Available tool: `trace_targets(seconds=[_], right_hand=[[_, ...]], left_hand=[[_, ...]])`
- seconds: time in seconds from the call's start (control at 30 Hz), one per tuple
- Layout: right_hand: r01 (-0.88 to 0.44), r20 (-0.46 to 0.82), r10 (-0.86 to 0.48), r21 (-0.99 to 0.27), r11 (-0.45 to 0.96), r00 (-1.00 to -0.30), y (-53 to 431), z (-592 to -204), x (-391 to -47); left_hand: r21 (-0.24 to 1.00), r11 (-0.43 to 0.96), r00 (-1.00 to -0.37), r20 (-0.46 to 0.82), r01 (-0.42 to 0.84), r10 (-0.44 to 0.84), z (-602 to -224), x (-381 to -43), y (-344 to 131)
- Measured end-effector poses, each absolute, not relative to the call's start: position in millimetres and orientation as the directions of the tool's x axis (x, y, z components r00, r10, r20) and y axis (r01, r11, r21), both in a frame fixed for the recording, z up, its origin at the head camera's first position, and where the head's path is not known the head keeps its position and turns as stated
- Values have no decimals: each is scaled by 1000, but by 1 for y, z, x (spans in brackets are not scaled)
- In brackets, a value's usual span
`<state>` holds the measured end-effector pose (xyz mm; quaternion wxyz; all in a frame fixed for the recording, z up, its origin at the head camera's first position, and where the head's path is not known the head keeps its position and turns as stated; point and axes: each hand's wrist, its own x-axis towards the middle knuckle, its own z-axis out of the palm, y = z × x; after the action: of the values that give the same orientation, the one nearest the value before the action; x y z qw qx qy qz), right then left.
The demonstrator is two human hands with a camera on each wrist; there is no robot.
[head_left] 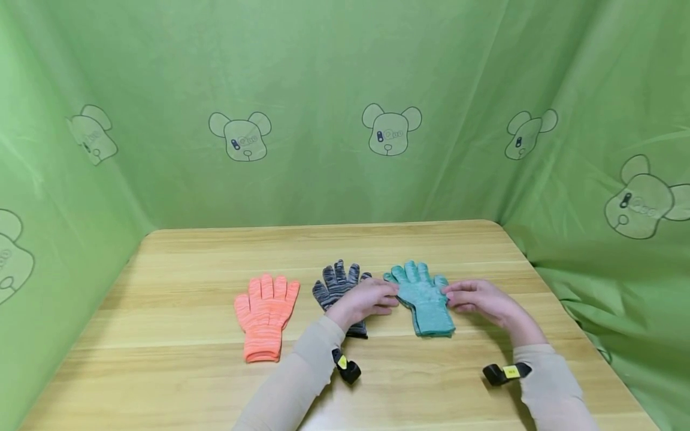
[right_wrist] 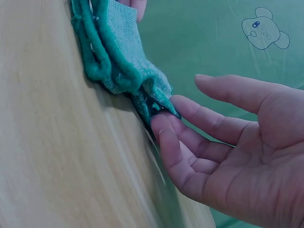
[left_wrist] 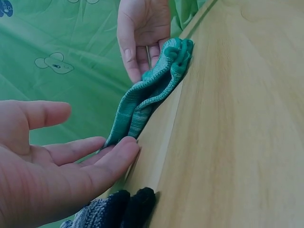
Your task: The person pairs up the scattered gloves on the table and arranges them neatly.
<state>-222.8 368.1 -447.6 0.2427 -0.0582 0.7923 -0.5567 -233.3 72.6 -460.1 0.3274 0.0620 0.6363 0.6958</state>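
Observation:
On the right part of the table a teal pair of gloves (head_left: 426,299) lies stacked flat, fingers pointing away and cuffs toward me. My left hand (head_left: 368,299) reaches over the grey-black gloves (head_left: 334,287), its fingertips at the teal pair's left edge. In the left wrist view its thumb stands apart and the fingers are nearly straight against the teal knit (left_wrist: 126,116). At the opposite edge, my right hand (head_left: 482,302) touches the teal fabric (right_wrist: 128,61) with gently bent fingers, thumb held away. The left hand and forearm partly cover the grey-black gloves.
An orange pair of gloves (head_left: 266,317) lies at the left, cuff toward me. Green cloth (head_left: 323,191) with bear-head prints surrounds the wooden table (head_left: 188,287) at the back and sides. Black straps with small devices (head_left: 347,368) sit at both wrists.

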Motion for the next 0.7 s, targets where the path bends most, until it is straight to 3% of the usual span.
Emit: trace_targets(seconds=[0.43, 0.7], right_hand=[[170, -333, -367, -895, 412, -869, 371, -446, -223], [183, -333, -304, -884, 430, -893, 373, -441, -221]], left_hand=[[921, 15, -785, -339, -388, 518, -460, -234, 71], [933, -18, -814, -304, -360, 496, -459, -236, 71]])
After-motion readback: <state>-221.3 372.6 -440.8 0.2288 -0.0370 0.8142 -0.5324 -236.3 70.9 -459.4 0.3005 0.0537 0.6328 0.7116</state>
